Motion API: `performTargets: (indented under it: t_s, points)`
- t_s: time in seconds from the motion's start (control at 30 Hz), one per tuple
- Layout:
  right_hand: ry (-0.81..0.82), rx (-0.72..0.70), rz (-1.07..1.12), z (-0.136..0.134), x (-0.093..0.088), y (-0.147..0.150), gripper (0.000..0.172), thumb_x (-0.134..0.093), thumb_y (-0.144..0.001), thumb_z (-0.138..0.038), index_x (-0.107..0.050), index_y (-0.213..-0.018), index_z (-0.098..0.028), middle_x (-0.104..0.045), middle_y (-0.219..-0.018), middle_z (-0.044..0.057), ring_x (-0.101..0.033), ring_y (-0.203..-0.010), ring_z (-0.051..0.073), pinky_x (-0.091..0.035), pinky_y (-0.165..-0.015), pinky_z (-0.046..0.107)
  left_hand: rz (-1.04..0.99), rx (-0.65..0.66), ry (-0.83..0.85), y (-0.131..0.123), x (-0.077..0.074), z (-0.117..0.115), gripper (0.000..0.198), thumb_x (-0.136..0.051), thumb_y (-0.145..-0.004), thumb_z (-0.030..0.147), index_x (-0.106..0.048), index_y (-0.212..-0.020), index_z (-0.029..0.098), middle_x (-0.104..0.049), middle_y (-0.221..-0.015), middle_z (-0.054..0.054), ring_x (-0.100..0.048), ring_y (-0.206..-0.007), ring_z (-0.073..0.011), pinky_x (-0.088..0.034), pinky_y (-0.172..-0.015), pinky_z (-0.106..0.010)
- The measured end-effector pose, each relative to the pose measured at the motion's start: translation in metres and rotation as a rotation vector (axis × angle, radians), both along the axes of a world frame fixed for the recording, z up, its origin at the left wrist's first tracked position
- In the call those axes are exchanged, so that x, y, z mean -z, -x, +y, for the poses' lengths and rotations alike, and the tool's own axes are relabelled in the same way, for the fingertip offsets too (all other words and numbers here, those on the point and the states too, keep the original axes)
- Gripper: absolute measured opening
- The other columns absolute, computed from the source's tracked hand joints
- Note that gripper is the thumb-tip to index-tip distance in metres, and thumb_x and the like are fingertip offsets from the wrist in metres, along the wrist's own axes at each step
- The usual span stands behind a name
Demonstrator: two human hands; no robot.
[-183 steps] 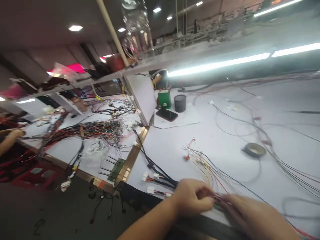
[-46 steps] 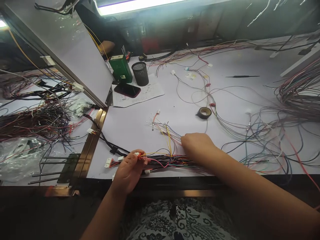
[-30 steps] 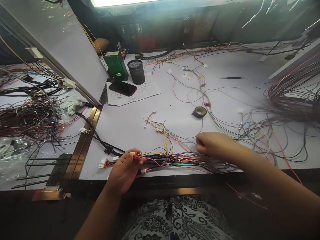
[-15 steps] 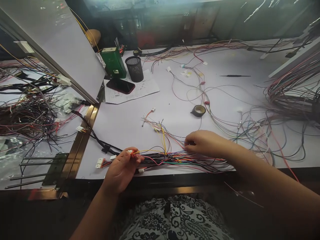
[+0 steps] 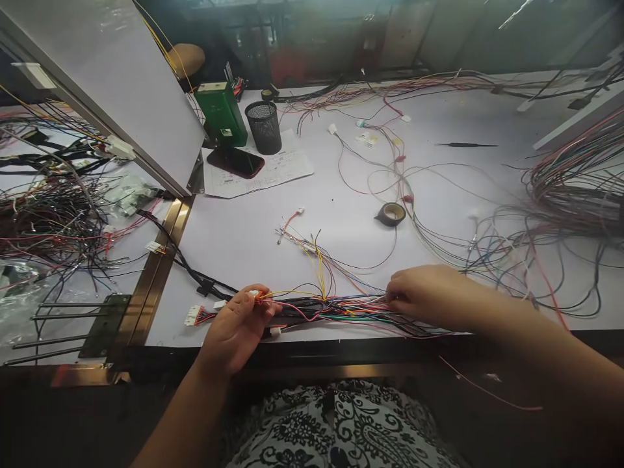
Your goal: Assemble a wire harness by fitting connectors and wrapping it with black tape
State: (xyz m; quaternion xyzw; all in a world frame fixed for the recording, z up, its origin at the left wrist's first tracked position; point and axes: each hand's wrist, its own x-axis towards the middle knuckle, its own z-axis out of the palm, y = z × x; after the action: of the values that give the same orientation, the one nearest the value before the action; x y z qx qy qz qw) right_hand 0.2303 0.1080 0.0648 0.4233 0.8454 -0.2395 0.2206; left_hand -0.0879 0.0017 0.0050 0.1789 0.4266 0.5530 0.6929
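Even, bright light falls from above and behind onto the white table (image 5: pixel 253 240), washing its far side (image 5: pixel 487 110) pale and leaving only faint shadows under the wires. The slanted panel (image 5: pixel 112 71) at left carries soft glare, while the near edge lies in deep shade. Wide-angle distortion bends the edges; the centre is sharp, the corners slightly soft.

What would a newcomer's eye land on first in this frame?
Probably the two hands at the near edge of the white table: the left hand pinches a small connector, the right hand grips the multicoloured wire bundle stretched between them. Next, the wire tangle at right, and the green box beside the mesh cup at the back.
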Motion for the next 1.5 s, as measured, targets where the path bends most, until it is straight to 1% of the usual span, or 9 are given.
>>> performTargets:
  t_s: [0.4,0.6,0.73,0.87,0.97,1.1,1.27,1.37,1.5]
  points:
    - [-0.102,0.005,-0.050,-0.013,0.011,0.016,0.020,-0.047,-0.085,-0.024,-0.062,-0.075,-0.017,-0.065,-0.076,0.009,-0.059,-0.066,0.022,-0.036,-0.054,0.030,0.004,-0.029,-0.010,-0.004,-0.003,0.000,0.022,-0.069,-0.081,0.032,-0.070,-0.094,0.015,-0.063,-0.076,-0.003,-0.060,-0.075,-0.0129,-0.050,-0.078,-0.024]
    - [0.425,0.523,0.632,0.006,0.022,-0.044,0.031,-0.043,-0.090,-0.047,-0.055,-0.093,-0.019,-0.056,-0.075,0.003,-0.054,-0.069,0.018,-0.044,-0.063,0.029,-0.019,-0.016,-0.005,-0.005,-0.007,-0.001,0.022,-0.069,-0.081,0.032,-0.070,-0.093,0.014,-0.062,-0.074,-0.003,-0.059,-0.073,-0.0124,-0.050,-0.078,-0.024]
    - [0.317,0.633,0.548,0.006,0.020,-0.056,0.040,-0.050,-0.086,-0.056,-0.055,-0.107,-0.022,-0.046,-0.065,-0.001,-0.048,-0.061,0.018,-0.039,-0.057,0.029,-0.023,-0.015,-0.002,-0.006,-0.008,0.000,0.022,-0.068,-0.083,0.033,-0.069,-0.094,0.014,-0.061,-0.074,-0.002,-0.058,-0.073,-0.0124,-0.049,-0.079,-0.025]
    - [0.278,0.428,0.445,-0.002,0.004,-0.055,0.043,-0.047,-0.089,-0.059,-0.055,-0.069,-0.022,-0.047,-0.068,0.003,-0.044,-0.065,0.019,-0.036,-0.062,0.032,-0.023,-0.018,-0.007,-0.006,-0.007,0.001,0.021,-0.066,-0.084,0.032,-0.068,-0.094,0.013,-0.061,-0.074,-0.003,-0.058,-0.073,-0.0127,-0.050,-0.084,-0.028]
    - [0.206,0.754,0.846,-0.007,0.003,-0.062,0.058,-0.024,-0.094,-0.064,-0.042,-0.059,-0.022,-0.030,-0.061,0.001,-0.032,-0.059,0.017,-0.034,-0.063,0.035,-0.037,-0.019,-0.006,-0.006,-0.006,0.001,0.020,-0.065,-0.084,0.030,-0.068,-0.094,0.014,-0.061,-0.076,-0.003,-0.059,-0.074,-0.0127,-0.050,-0.084,-0.028]
    - [0.028,1.154,1.207,-0.009,0.017,-0.076,0.060,-0.009,-0.091,-0.070,-0.050,-0.079,-0.027,-0.012,-0.064,-0.005,-0.014,-0.053,0.016,-0.028,-0.057,0.037,-0.046,-0.014,-0.013,-0.005,-0.005,0.001,0.018,-0.064,-0.085,0.028,-0.069,-0.095,0.013,-0.061,-0.077,-0.003,-0.060,-0.075,-0.0125,-0.050,-0.080,-0.025]
    - [0.102,0.986,0.925,-0.006,0.019,-0.081,0.041,-0.064,-0.082,-0.046,-0.044,-0.117,-0.043,-0.033,-0.069,-0.003,-0.028,-0.055,0.015,-0.026,-0.057,0.036,-0.050,-0.003,-0.011,-0.004,-0.001,0.001,0.018,-0.061,-0.087,0.028,-0.068,-0.096,0.014,-0.062,-0.077,-0.003,-0.060,-0.075,-0.0125,-0.050,-0.085,-0.028]
    - [0.078,0.855,0.561,-0.006,0.012,-0.083,0.020,-0.070,-0.078,-0.041,-0.062,-0.093,-0.031,-0.040,-0.066,0.000,-0.037,-0.059,0.016,-0.028,-0.061,0.038,-0.050,-0.004,-0.014,-0.002,0.000,0.000,0.018,-0.059,-0.089,0.027,-0.067,-0.097,0.014,-0.062,-0.078,-0.003,-0.061,-0.078,-0.0131,-0.051,-0.086,-0.028]
    - [0.004,1.097,0.840,-0.002,0.014,-0.086,0.043,-0.047,-0.089,-0.055,-0.048,-0.061,-0.023,-0.026,-0.058,-0.002,-0.026,-0.051,0.013,-0.022,-0.051,0.036,-0.051,0.002,-0.022,-0.002,0.000,0.000,0.019,-0.057,-0.090,0.027,-0.067,-0.098,0.014,-0.062,-0.078,-0.003,-0.061,-0.077,-0.0135,-0.049,-0.092,-0.033]
